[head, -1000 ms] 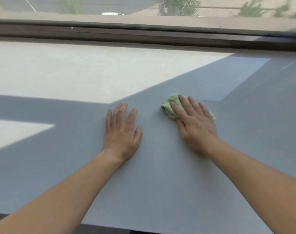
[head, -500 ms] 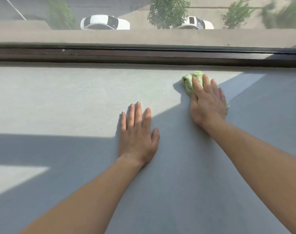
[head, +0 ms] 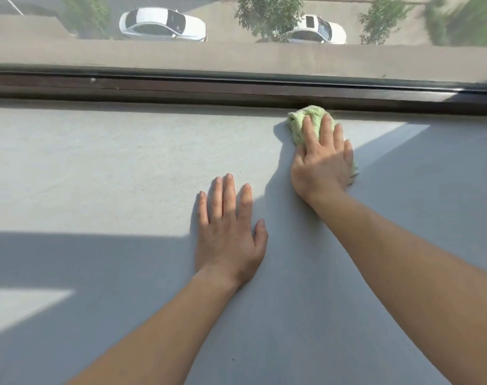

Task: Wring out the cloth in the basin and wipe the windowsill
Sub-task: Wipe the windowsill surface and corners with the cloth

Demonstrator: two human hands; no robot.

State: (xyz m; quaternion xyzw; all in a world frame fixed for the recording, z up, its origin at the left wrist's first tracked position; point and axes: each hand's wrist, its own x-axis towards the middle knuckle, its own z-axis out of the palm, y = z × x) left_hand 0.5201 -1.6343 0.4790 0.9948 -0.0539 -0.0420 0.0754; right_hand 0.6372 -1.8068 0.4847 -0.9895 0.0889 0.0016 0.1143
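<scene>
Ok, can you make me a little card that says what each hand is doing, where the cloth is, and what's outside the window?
left hand: flat on the windowsill, fingers straight, holding nothing
right hand: presses down on the cloth with straight fingers
cloth: green, bunched up, at the far edge of the sill beside the window frame
windowsill: grey, partly sunlit, partly in shadow
window frame: dark brown
outside: two white cars and trees, seen from above

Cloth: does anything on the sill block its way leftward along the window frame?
Nothing visible does. The cloth, pressed by the right hand, sits at the frame; the sill left of it shows only sunlight. The left hand rests nearer the person, off that strip.
</scene>
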